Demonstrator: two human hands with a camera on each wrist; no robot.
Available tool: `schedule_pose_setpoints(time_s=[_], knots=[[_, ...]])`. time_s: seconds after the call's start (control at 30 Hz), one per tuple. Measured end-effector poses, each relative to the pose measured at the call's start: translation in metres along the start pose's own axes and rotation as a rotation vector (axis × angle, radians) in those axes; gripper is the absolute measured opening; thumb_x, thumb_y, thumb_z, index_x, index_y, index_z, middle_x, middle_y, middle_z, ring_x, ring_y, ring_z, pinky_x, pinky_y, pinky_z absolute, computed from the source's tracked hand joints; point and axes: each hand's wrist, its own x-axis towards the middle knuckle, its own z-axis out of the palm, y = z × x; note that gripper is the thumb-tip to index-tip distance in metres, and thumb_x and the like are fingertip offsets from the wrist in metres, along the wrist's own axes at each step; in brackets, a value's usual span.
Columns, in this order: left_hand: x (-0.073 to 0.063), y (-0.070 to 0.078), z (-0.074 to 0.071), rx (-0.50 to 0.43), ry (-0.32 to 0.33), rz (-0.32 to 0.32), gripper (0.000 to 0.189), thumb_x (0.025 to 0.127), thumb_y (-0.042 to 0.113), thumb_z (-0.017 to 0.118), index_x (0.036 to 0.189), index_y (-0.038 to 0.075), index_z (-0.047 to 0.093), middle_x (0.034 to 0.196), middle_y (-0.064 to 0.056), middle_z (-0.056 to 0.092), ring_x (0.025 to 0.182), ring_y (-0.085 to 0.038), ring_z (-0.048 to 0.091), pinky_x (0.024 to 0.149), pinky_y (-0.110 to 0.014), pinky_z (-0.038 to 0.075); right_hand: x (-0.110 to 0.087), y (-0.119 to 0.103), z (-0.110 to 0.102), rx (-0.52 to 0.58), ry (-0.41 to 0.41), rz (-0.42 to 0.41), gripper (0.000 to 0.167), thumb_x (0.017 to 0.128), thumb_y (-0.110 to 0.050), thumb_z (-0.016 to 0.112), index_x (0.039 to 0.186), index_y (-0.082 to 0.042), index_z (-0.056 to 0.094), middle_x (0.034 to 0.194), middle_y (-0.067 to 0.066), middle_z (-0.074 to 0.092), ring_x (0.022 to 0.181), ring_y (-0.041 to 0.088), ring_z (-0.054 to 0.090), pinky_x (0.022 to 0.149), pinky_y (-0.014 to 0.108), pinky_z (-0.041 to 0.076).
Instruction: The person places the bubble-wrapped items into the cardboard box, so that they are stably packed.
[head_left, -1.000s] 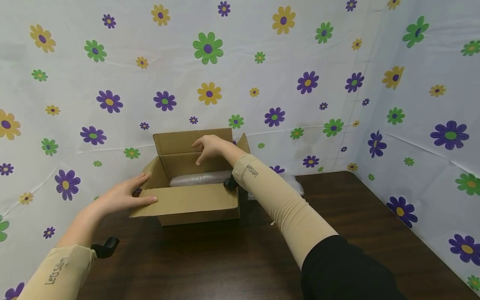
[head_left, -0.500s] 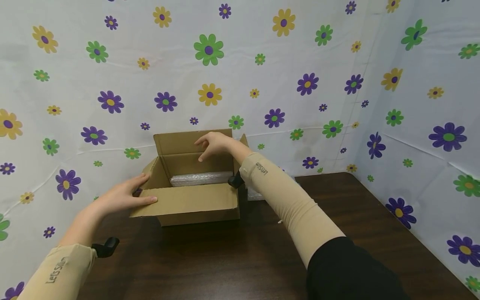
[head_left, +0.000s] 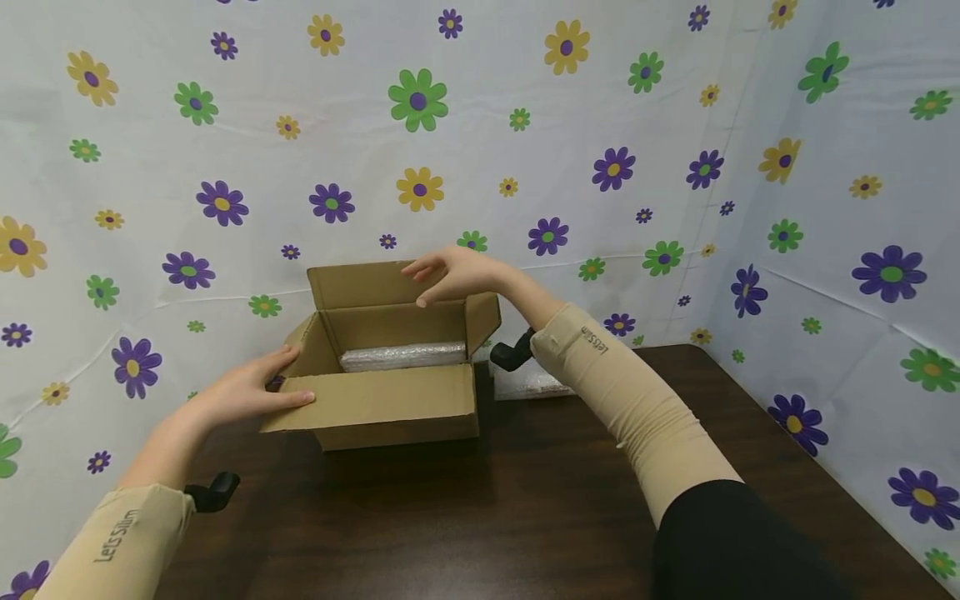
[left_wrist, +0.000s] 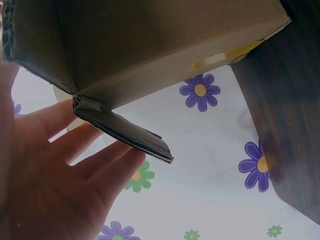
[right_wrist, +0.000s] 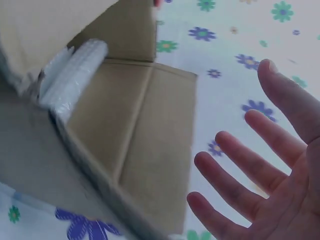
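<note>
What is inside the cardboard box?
Some bubble wrap shows inside the box, above the edge of the front flap. In the head view, that flap hides anything lower down. Whether the bubble wrap encloses something, I cannot tell.

Left hand (head_left: 243, 392)'s gripping an open box (head_left: 397, 433), right hand (head_left: 465, 273)'s floating near the back flap (head_left: 363, 287).
One shiny wrapped bundle (head_left: 405, 357)'s lying inside, and a second bundle (head_left: 525, 384)'s sitting on the dark table (head_left: 480, 517), just right of it all.
</note>
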Motion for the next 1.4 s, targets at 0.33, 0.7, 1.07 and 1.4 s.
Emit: schedule_pose_setpoints(time_s=[0.33,0.7,1.07,1.4], knots=[[0.002,-0.001,-0.001,-0.006,-0.004,0.010,0.091,0.087,0.044,0.069,0.147,-0.010,0.027,0.149,-0.036,0.024,0.136,-0.054,0.022,0.104,-0.067,0.024,-0.063,0.009,-0.023,0.066,0.060,-0.003,0.060,0.087,-0.025,0.074,0.142,-0.015,0.051,0.136,0.008,0.055,0.119,0.028,0.057,0.094,0.042,0.049],[0.001,0.002,0.000,-0.018,-0.012,0.005,0.091,0.087,0.043,0.069,0.148,-0.009,0.027,0.150,-0.036,0.024,0.136,-0.054,0.021,0.103,-0.068,0.024,-0.115,0.040,-0.028,0.130,0.163,0.052,0.059,0.088,-0.024,0.072,0.142,-0.013,0.050,0.134,0.013,0.057,0.118,0.027,0.058,0.098,0.049,0.046],[0.000,0.001,-0.002,-0.029,-0.016,0.004,0.092,0.088,0.044,0.069,0.148,-0.010,0.025,0.150,-0.036,0.022,0.136,-0.055,0.020,0.103,-0.069,0.022,-0.144,0.084,-0.019,0.138,0.149,0.063,0.058,0.089,-0.025,0.071,0.142,-0.012,0.051,0.134,0.012,0.057,0.120,0.030,0.056,0.097,0.051,0.046],[0.000,0.003,-0.002,-0.031,-0.018,0.005,0.091,0.088,0.043,0.068,0.149,-0.009,0.024,0.149,-0.037,0.021,0.135,-0.057,0.020,0.103,-0.070,0.022,-0.154,0.138,0.013,0.103,0.121,0.057,0.064,0.086,-0.021,0.075,0.143,-0.009,0.049,0.135,0.016,0.057,0.121,0.034,0.055,0.099,0.051,0.045]])
